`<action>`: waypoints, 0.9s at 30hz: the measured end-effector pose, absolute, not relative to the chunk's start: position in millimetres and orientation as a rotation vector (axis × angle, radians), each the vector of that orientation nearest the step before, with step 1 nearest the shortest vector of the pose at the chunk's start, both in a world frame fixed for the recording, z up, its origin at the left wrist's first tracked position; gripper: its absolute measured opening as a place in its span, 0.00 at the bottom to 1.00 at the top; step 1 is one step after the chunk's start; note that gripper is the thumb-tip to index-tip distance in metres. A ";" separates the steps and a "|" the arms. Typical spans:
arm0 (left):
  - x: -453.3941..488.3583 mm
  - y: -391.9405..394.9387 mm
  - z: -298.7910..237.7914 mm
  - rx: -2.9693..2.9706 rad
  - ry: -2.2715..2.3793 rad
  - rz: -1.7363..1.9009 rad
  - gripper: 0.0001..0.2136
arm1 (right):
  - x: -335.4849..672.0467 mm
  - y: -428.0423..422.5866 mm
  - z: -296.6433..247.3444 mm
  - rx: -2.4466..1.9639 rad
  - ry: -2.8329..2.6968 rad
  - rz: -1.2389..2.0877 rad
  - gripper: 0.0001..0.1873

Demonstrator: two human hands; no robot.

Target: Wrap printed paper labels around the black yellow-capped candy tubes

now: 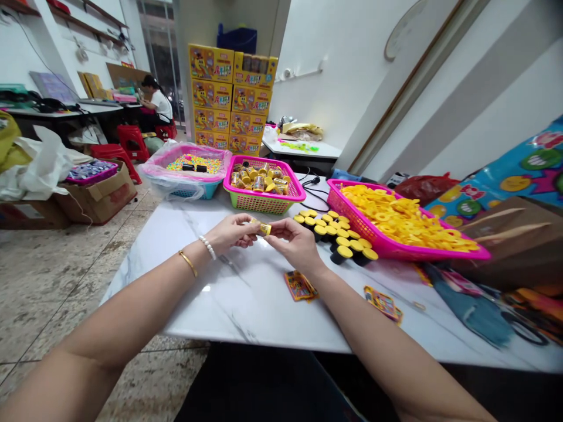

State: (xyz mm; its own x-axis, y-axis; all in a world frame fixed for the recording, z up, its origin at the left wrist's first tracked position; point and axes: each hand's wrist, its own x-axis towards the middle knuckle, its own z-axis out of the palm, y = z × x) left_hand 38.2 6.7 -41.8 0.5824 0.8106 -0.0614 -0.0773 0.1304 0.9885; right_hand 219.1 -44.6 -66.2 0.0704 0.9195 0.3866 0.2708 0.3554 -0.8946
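1. Currently noted: small cylinder [264,229] with yellow markings, held up just above the worktop [206,313], between the two hands, near the middle of the view.
2. Long axis roughly left to right, dipping slightly toward the right; ends facing one hand each. Cannot tell cap from base at this size.
3. Left hand [233,231]: nearly closed, thumb and forefinger pinched on the left end of the cylinder, other fingers curled below.
4. Right hand [297,241]: narrow grip, thumb and fingertips on the right end, palm turned inward.
5. Directly beyond the hands: pink-rimmed green basket [255,201], heaped with small yellow-labelled jars [259,183].
6. To its left: blue basin [209,191] under clear plastic and a pink liner, filled with multicoloured beads [179,162]; two black pieces [188,167] lying on top.
7. To the right: bright pink basket [361,227], tilted in view, piled with yellow plastic pieces [391,212].
8. Between the right hand and that basket: cluster of black tubs with yellow tops [342,254], standing upright, close together.
9. Nearer the worktop edge: printed cards in two lots, one pile [299,286] beside the right forearm, partly covered by it, another pile [383,305] on the far side of that forearm.
10. In the background: stacked yellow cartons [213,95] behind the baskets; at far left, seated person in a white top [163,106].
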 end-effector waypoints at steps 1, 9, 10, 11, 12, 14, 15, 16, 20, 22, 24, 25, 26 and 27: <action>38.3 6.3 -42.1 1.298 0.698 0.744 0.21 | 218.5 -44.8 -66.5 -1.151 -1.428 0.735 0.19; 39.6 4.9 -40.6 1.372 0.624 0.761 0.19 | 213.4 -40.7 -62.8 -1.030 -1.073 1.294 0.20; 39.5 6.4 -42.3 1.328 0.646 0.732 0.20 | 214.8 -40.1 -62.8 -1.007 -1.089 1.304 0.19; 39.4 8.1 -44.3 1.284 0.666 0.700 0.20 | 216.5 -39.8 -62.9 -0.984 -1.120 1.305 0.20; 39.4 9.7 -46.2 1.240 0.679 0.669 0.20 | 218.2 -39.9 -63.0 -0.964 -1.160 1.299 0.21; 39.5 11.6 -48.9 1.150 0.682 0.619 0.20 | 220.7 -40.7 -62.9 -0.941 -1.243 1.277 0.24; 39.8 11.8 -49.5 1.105 0.678 0.602 0.20 | 221.3 -41.5 -62.8 -0.941 -1.275 1.261 0.23; 40.3 11.4 -49.6 1.061 0.675 0.588 0.19 | 221.3 -42.4 -62.6 -0.942 -1.296 1.242 0.22; 43.6 5.6 -46.9 0.918 0.668 0.548 0.14 | 217.6 -45.6 -62.3 -0.915 -1.298 1.154 0.19; 45.5 2.2 -45.4 0.854 0.666 0.545 0.14 | 214.7 -46.2 -62.6 -0.911 -1.271 1.112 0.17; 46.7 -0.5 -44.3 0.783 0.673 0.555 0.14 | 211.4 -47.0 -63.7 -0.941 -1.248 1.083 0.16; 47.1 -1.6 -44.1 0.747 0.677 0.553 0.14 | 209.6 -47.7 -64.8 -0.962 -1.243 1.064 0.15; 47.4 -2.6 -44.1 0.713 0.676 0.556 0.15 | 207.7 -48.9 -66.6 -0.978 -1.242 1.038 0.15; 47.6 -3.5 -44.5 0.686 0.672 0.558 0.16 | 205.9 -50.4 -69.0 -0.990 -1.244 1.006 0.15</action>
